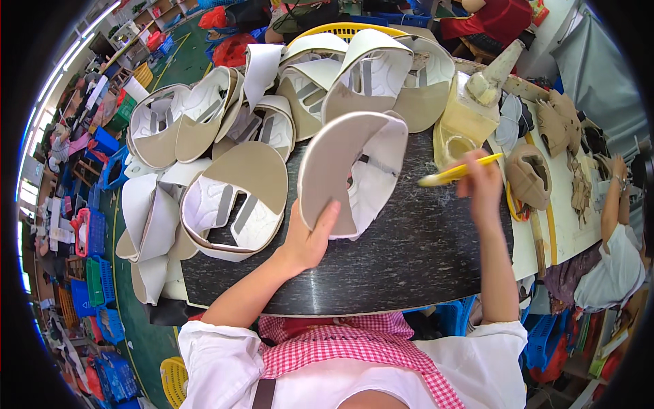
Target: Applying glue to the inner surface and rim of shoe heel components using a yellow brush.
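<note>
My left hand (310, 237) grips the near edge of a curved beige-and-white padded piece (327, 178), thumb on its beige face. The piece is tilted up over the dark work board (381, 273). In my right hand (481, 187) is a yellow-handled brush (466, 170), its pale tip pointing left toward the piece but apart from it. Just beyond the brush stands a glue-crusted cream container (469, 112) with a round opening at its near side. Similar beige-and-white padded pieces (262, 170) are heaped along the left and far sides of the board.
A yellow basket (347, 28) stands behind the heap. Right of the board, a pale table (569, 232) holds a beige shaped piece (528, 176) and a wooden handle (538, 238). Another person's arm (611, 201) reaches in at the far right. Blue crates (116, 375) stand at left.
</note>
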Demonstrator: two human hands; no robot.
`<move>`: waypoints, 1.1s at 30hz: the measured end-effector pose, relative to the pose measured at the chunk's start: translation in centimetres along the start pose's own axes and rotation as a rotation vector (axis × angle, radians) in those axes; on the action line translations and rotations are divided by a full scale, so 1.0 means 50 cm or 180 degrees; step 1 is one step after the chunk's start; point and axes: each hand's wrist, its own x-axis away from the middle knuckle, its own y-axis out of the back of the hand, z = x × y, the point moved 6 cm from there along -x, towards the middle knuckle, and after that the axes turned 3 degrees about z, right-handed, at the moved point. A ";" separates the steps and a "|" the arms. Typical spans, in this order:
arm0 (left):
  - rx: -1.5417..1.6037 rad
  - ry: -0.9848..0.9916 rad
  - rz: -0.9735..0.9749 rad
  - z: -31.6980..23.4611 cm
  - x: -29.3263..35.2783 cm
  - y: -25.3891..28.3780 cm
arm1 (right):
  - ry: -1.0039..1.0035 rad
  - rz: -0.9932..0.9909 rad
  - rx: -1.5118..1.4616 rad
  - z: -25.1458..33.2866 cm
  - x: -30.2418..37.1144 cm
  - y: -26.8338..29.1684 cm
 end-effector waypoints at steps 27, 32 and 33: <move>0.1143 0.0695 -0.0810 0.018 0.180 0.049 | 0.0903 -0.0710 0.1714 0.031 0.006 0.046; 0.1050 0.1416 -0.1405 0.024 0.216 0.055 | 0.1330 0.1125 0.0644 0.043 0.095 -0.151; 0.0876 0.1415 -0.1447 0.034 0.235 0.058 | 0.1690 0.1325 0.1068 0.052 0.106 -0.202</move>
